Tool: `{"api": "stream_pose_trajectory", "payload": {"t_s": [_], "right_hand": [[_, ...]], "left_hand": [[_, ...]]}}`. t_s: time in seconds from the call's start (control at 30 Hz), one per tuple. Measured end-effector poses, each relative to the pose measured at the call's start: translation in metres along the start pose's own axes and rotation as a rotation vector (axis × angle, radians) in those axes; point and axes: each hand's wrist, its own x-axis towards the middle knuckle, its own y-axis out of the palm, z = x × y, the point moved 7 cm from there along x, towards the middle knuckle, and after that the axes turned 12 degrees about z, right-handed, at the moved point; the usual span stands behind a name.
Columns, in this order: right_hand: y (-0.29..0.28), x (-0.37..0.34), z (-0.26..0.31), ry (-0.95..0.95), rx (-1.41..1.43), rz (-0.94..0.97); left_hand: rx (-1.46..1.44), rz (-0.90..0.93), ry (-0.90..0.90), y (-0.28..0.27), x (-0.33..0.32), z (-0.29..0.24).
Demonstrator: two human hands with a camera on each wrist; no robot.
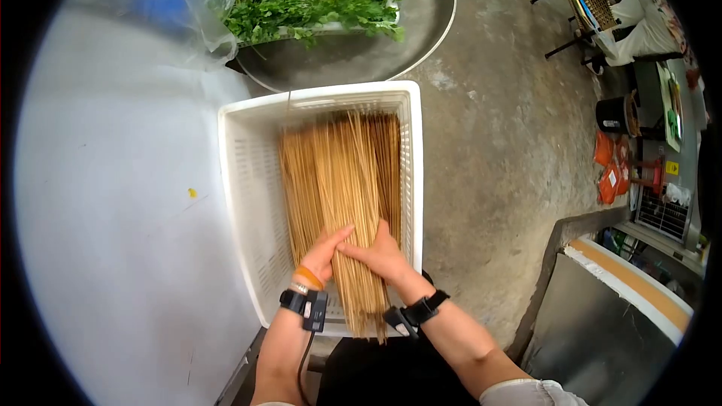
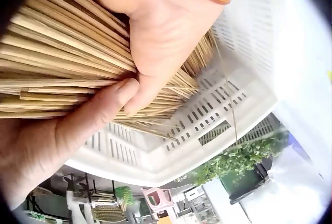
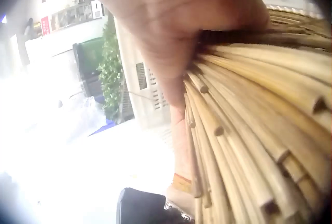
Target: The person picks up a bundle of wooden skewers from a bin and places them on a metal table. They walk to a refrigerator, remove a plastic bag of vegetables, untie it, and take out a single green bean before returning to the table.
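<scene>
A thick bundle of thin bamboo sticks (image 1: pixel 356 278) is gripped between both hands, its near ends jutting over the near rim of the white plastic crate (image 1: pixel 416 158). My left hand (image 1: pixel 322 252) holds the bundle from the left, and my right hand (image 1: pixel 381 254) grips its right side with the thumb laid across the top. In the left wrist view the two hands meet around the sticks (image 2: pixel 57 53). Cut ends of the sticks (image 3: pixel 249 130) fan out below the hand in the right wrist view. More sticks (image 1: pixel 301 180) lie lengthwise in the crate under the bundle.
Beyond the crate, leafy green herbs (image 1: pixel 316 0) sit in a wide round metal pan (image 1: pixel 444 7). A pale flat surface (image 1: pixel 135 203) borders the crate on the left, with clear plastic sheeting (image 1: pixel 218 22) at its far end. A metal-sided box (image 1: pixel 602 316) stands at the right.
</scene>
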Motion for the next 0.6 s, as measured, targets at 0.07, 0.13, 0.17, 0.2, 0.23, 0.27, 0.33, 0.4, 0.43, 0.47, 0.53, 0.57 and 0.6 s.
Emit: {"api": "stream_pose_trajectory", "payload": {"t_s": [0.07, 0.13, 0.17, 0.2, 0.23, 0.27, 0.33, 0.4, 0.43, 0.47, 0.53, 0.57, 0.6], "right_hand": [[0.012, -0.035, -0.004, 0.062, -0.023, 0.029], [0.025, -0.064, -0.01, 0.132, -0.071, 0.084], [0.037, -0.077, -0.019, 0.119, -0.041, 0.098], [0.05, -0.09, -0.028, 0.107, -0.008, 0.112], [0.06, -0.104, -0.03, 0.025, -0.013, 0.098], [0.069, -0.114, -0.031, -0.063, -0.021, 0.083], [0.075, -0.13, -0.021, -0.166, -0.048, 0.074], [0.083, -0.146, -0.01, -0.194, -0.086, 0.103], [0.084, -0.151, -0.008, -0.156, -0.081, 0.113], [0.079, -0.151, -0.004, -0.121, -0.082, 0.123], [0.066, -0.149, 0.001, -0.164, -0.055, 0.095], [0.056, -0.147, -0.003, -0.234, -0.028, 0.062], [0.045, -0.146, -0.006, -0.305, -0.005, 0.033]], "left_hand": [[0.062, -0.053, -0.002, 0.0, -0.03, 0.019], [0.145, -0.07, 0.019, -0.002, -0.061, 0.038], [0.104, -0.047, 0.045, -0.001, -0.073, 0.047], [0.063, -0.024, 0.068, 0.001, -0.087, 0.055], [0.021, -0.003, 0.091, 0.002, -0.101, 0.065], [-0.006, 0.032, 0.136, 0.002, -0.112, 0.072], [-0.059, 0.106, 0.216, 0.001, -0.13, 0.084], [-0.08, 0.083, 0.213, -0.005, -0.142, 0.091], [-0.075, 0.087, 0.231, -0.007, -0.144, 0.092], [-0.07, 0.096, 0.256, -0.008, -0.144, 0.092], [-0.069, 0.078, 0.277, 0.013, -0.137, 0.078], [-0.076, 0.066, 0.29, 0.028, -0.131, 0.072], [-0.021, 0.07, 0.277, 0.043, -0.126, 0.068]]}}
